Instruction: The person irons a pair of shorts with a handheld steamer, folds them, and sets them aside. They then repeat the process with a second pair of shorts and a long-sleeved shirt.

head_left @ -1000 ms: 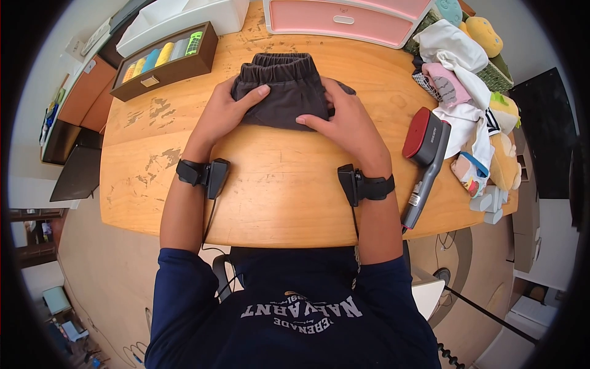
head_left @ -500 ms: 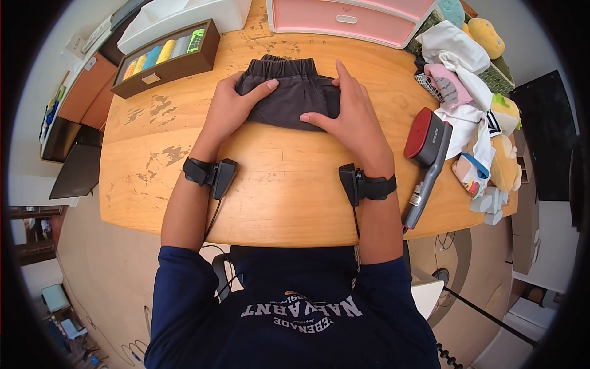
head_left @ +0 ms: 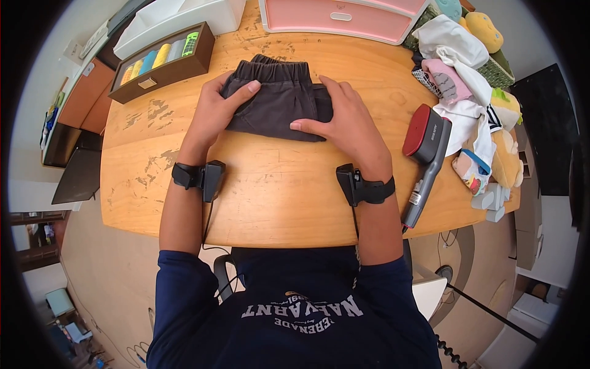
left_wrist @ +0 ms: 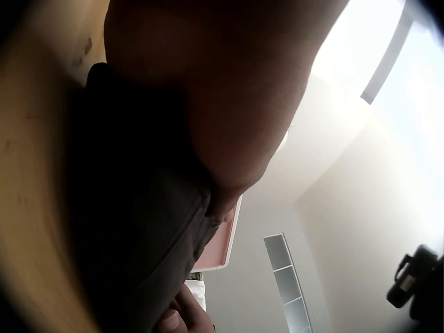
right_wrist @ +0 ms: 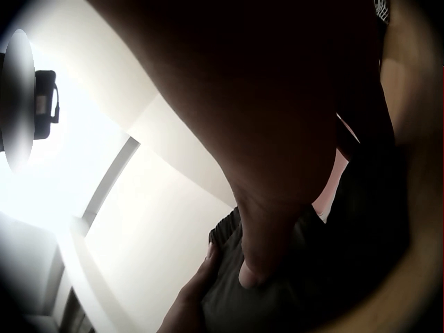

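Observation:
A folded pair of dark grey pants (head_left: 279, 107) with a gathered elastic waistband stands near the middle of the table. My left hand (head_left: 215, 111) grips its left side, thumb across the front near the waistband and fingers behind the cloth. On the right side my right hand (head_left: 347, 123) holds the fold, its thumb laid over the lower front while the index finger reaches up along the edge. The right wrist view shows that thumb pressed on the dark cloth (right_wrist: 277, 302), with left-hand fingers (right_wrist: 191, 291) at the far side. Dark cloth (left_wrist: 146, 222) fills much of the left wrist view.
A garment steamer (head_left: 424, 154) with a red head lies to the right. Beyond it are piled clothes (head_left: 458, 80) and plush toys. A brown box (head_left: 163, 61) of rolled fabrics sits back left, near a white bin (head_left: 178, 24). Pink drawers (head_left: 332, 21) stand behind.
The pants have shifted left and a little toward me, and both hands have moved with them. The right fingers, behind the cloth at first, now show more at its edge.

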The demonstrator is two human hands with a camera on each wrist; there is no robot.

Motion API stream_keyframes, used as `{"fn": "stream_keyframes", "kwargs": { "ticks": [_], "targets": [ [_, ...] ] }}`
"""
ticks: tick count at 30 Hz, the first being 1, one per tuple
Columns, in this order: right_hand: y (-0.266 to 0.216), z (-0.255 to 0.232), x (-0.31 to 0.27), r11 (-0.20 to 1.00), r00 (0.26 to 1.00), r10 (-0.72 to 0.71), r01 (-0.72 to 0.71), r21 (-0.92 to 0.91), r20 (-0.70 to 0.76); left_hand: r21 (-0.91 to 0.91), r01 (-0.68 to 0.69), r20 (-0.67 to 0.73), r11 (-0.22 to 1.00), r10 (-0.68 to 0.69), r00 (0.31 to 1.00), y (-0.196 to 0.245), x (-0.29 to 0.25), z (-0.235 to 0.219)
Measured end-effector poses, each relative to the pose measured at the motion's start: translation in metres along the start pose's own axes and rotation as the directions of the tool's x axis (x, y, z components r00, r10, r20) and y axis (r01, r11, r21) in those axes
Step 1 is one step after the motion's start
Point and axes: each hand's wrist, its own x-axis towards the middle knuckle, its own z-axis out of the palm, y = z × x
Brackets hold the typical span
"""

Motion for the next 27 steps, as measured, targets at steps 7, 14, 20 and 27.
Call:
{"fn": "stream_keyframes", "kwargs": {
  "ticks": [7, 14, 20, 27],
  "targets": [
    [-0.004, 0.000, 0.001, 0.994, 0.997, 0.032, -0.039, 0.098, 0.074, -0.037, 0.067, 0.052, 0.997, -0.065, 0.997, 0.002, -0.001, 0.002],
    [-0.010, 0.010, -0.001, 0.975, 0.979, -0.183, 0.169, -0.147, -0.085, 0.124, 0.011, 0.055, 0.992, -0.018, 0.998, -0.005, 0.003, 0.003],
    [-0.009, 0.015, -0.001, 0.979, 0.973, -0.188, 0.197, -0.060, 0.136, 0.344, -0.138, -0.065, 0.929, 0.170, 0.983, -0.012, 0.005, 0.008],
    [-0.013, 0.016, -0.003, 0.986, 0.979, -0.134, 0.147, -0.073, 0.152, 0.423, -0.226, 0.002, 0.878, 0.249, 0.969, -0.040, 0.017, -0.006]
  ]
}}
